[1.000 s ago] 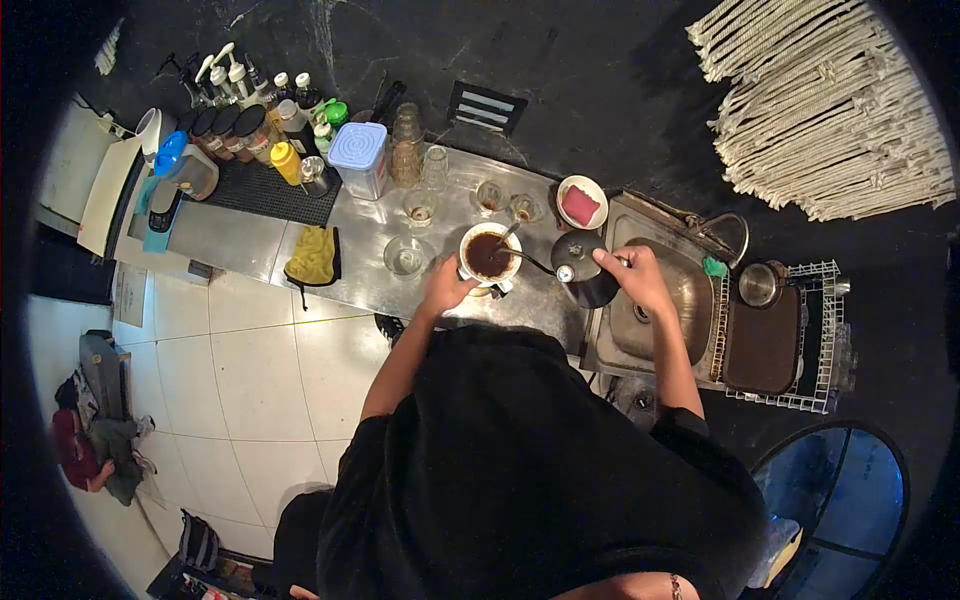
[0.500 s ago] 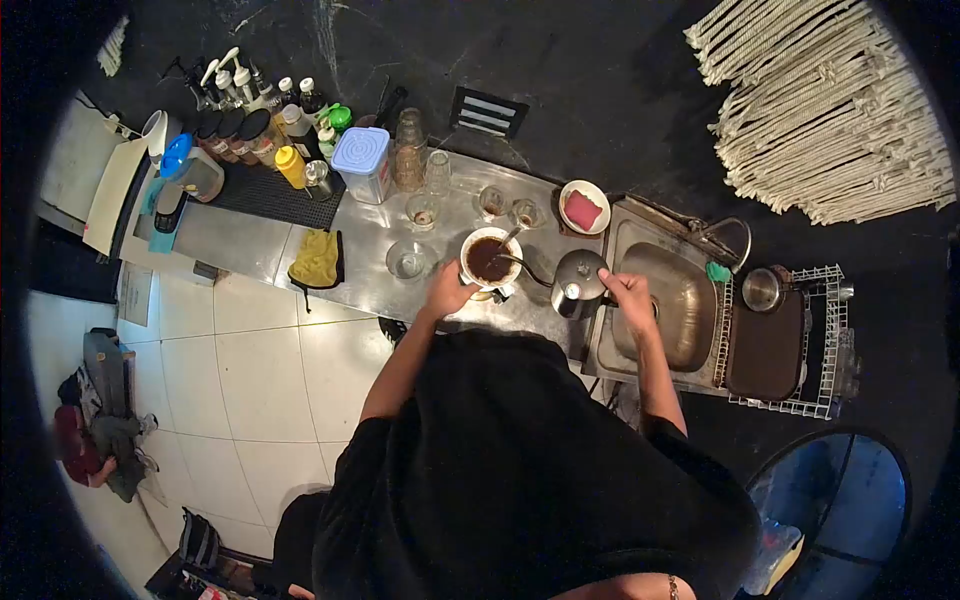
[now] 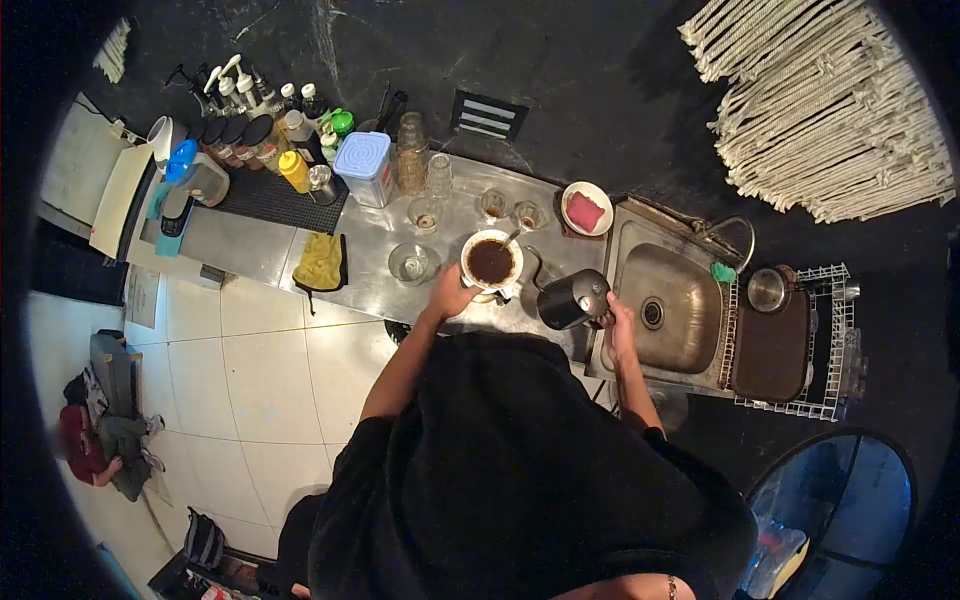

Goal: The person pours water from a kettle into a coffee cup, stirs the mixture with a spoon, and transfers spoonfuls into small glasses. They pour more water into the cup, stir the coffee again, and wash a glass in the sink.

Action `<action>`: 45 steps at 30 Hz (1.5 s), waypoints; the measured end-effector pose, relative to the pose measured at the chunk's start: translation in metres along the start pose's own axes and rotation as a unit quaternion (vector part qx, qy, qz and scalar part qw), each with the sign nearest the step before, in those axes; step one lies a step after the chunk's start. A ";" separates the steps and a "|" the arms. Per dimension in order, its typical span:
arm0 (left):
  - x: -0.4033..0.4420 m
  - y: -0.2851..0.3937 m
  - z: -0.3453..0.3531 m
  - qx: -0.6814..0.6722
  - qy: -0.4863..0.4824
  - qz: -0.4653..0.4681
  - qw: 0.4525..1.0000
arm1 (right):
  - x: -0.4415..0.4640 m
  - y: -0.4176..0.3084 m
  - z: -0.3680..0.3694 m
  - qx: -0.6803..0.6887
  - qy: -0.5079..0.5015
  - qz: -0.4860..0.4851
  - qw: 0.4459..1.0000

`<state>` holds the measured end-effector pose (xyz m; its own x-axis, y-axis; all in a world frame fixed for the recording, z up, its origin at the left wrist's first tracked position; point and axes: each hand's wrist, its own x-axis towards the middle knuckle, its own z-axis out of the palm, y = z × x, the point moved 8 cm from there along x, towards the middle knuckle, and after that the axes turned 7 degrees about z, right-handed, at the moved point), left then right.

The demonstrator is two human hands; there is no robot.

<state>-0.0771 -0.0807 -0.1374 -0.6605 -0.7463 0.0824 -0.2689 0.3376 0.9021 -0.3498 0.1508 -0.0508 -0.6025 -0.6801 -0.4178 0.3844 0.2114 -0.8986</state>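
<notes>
My left hand is closed on the near-left side of a white coffee dripper, which is full of dark brown coffee. A metal spoon leans in the coffee with its handle over the far rim. My right hand grips the handle of a dark gooseneck kettle, just right of the dripper. Its thin curved spout points toward the dripper but stands apart from the rim. What supports the dripper is mostly hidden beneath it. Left of my left hand is a clear glass bowl.
Small glasses and a white bowl with a red sponge stand behind on the steel counter. A sink and a wire rack lie right. A yellow cloth hangs over the front edge; a person sits far left.
The kettle has come down toward my body, and its spout has left the dripper's rim. My right hand has moved nearer with it. My left hand stays at the dripper.
</notes>
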 end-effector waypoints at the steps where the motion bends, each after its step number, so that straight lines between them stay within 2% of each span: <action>1: 0.000 -0.003 0.001 0.000 0.000 0.000 1.000 | -0.002 0.003 -0.003 0.038 0.007 0.010 0.999; 2: 0.000 -0.006 0.002 -0.006 0.003 0.001 1.000 | -0.004 0.006 -0.001 0.038 0.006 0.010 0.999; 4: 0.001 -0.015 0.006 -0.011 0.006 0.002 1.000 | -0.006 0.018 -0.010 0.076 0.080 0.032 0.993; 6: 0.001 -0.017 0.008 0.005 0.009 0.033 0.999 | 0.006 0.043 -0.024 0.068 0.090 0.028 0.993; 12: -0.001 -0.011 0.005 0.006 0.012 0.033 0.999 | 0.021 0.081 -0.041 0.028 0.152 0.009 0.988; 15: -0.006 0.009 -0.005 0.025 0.024 0.041 0.999 | 0.024 0.088 -0.040 0.002 0.142 -0.022 0.990; 18: -0.003 0.013 -0.005 -0.008 0.008 0.045 0.999 | 0.030 0.102 -0.040 0.019 0.156 -0.002 0.988; 19: -0.007 0.017 -0.007 0.018 0.017 0.053 0.998 | 0.035 0.109 -0.043 0.021 0.169 0.014 0.985; 22: -0.007 -0.009 0.003 0.016 -0.002 0.042 0.999 | 0.041 0.114 -0.041 -0.023 0.138 -0.005 0.990; 26: -0.004 -0.032 0.013 -0.017 -0.031 0.038 0.999 | 0.036 0.110 -0.032 -0.007 0.126 0.009 0.992; 27: -0.005 -0.015 0.004 -0.063 -0.008 0.074 0.995 | 0.033 0.103 -0.029 -0.006 0.126 0.009 0.992; 29: -0.006 0.000 0.000 -0.031 -0.010 0.051 0.998 | 0.016 0.063 -0.028 -0.186 0.221 -0.105 0.952; 30: -0.007 0.000 -0.002 -0.001 -0.011 0.027 1.000 | 0.015 0.055 -0.020 -0.186 0.219 -0.103 0.952; 31: -0.008 -0.007 -0.001 0.000 -0.011 0.024 1.000 | 0.001 0.024 -0.015 -0.239 0.308 -0.221 0.894; 32: -0.008 -0.014 0.002 -0.003 -0.010 0.010 1.000 | -0.018 -0.003 -0.005 -0.285 0.390 -0.333 0.810; 35: -0.009 -0.006 -0.002 0.003 -0.018 -0.009 1.000 | -0.010 -0.038 0.055 -0.207 0.218 -0.290 0.908; 36: -0.008 -0.001 -0.004 0.011 -0.021 -0.013 1.000 | 0.000 -0.039 0.077 -0.249 0.150 -0.266 0.919; 37: -0.005 -0.006 -0.001 0.001 -0.022 0.020 1.000 | 0.011 -0.036 0.100 -0.221 0.067 -0.247 0.941; 38: -0.004 -0.001 -0.002 0.002 -0.024 0.021 0.999 | 0.002 -0.057 0.129 -0.320 0.045 -0.269 0.907; 39: -0.004 0.007 -0.004 0.006 -0.031 0.004 1.000 | 0.013 -0.053 0.148 -0.307 -0.014 -0.266 0.914; 40: -0.004 0.007 -0.005 0.009 -0.037 -0.014 0.999 | 0.017 -0.056 0.162 -0.305 -0.015 -0.267 0.914; 41: -0.002 -0.007 0.001 0.001 -0.032 0.042 0.999 | 0.020 -0.057 0.178 -0.337 -0.028 -0.270 0.902; 44: -0.004 -0.005 -0.001 -0.007 -0.003 0.010 1.000 | 0.037 -0.051 0.199 -0.404 -0.049 -0.269 0.873; 45: -0.002 -0.002 -0.001 -0.030 -0.024 0.019 0.999 | 0.041 -0.050 0.206 -0.441 -0.053 -0.268 0.855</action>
<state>-0.0747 -0.0803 -0.1386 -0.7029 -0.7044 0.0987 -0.2005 0.3294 0.9226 -0.2499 -0.0317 0.0051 -0.4424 -0.8950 0.0581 -0.6316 0.2649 -0.7286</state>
